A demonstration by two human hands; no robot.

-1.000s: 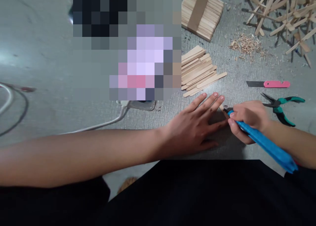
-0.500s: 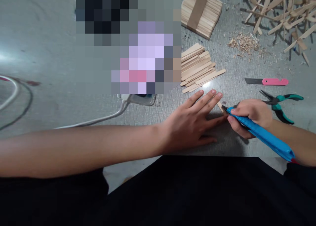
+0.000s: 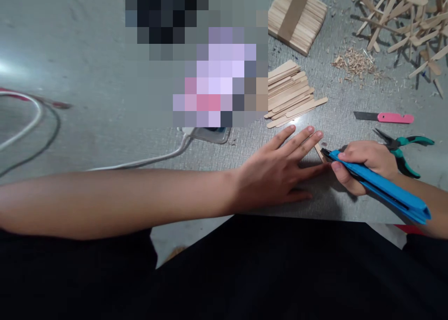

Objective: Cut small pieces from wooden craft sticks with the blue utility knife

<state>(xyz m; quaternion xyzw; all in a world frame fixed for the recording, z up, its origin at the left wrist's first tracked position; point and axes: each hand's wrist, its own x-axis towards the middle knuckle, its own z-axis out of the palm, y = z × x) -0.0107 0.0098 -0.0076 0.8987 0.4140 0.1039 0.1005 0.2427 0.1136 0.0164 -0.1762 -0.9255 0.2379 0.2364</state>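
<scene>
My left hand (image 3: 280,166) lies flat on the table with its fingers spread. Its fingertips rest around a short visible length of wooden craft stick (image 3: 319,151); the rest of that stick is hidden by the hands. My right hand (image 3: 367,163) is closed round a blue utility knife (image 3: 388,182). The knife's dark tip meets the stick beside my left fingers, and its body slants back over my right wrist. Just beyond the left fingertips lies a loose pile of craft sticks (image 3: 292,93).
Pliers with green-black handles (image 3: 415,140) and a pink-handled knife (image 3: 395,118) lie beyond my right hand. Behind are wood shavings (image 3: 355,63), a banded stick bundle (image 3: 308,24) and crossed sticks (image 3: 402,17). A white cable (image 3: 154,162) runs to a partly blurred device.
The whole scene has shifted slightly to the right as the camera moved. My right hand has turned the knife a little, showing more of its slotted side. My left hand stays flat.
</scene>
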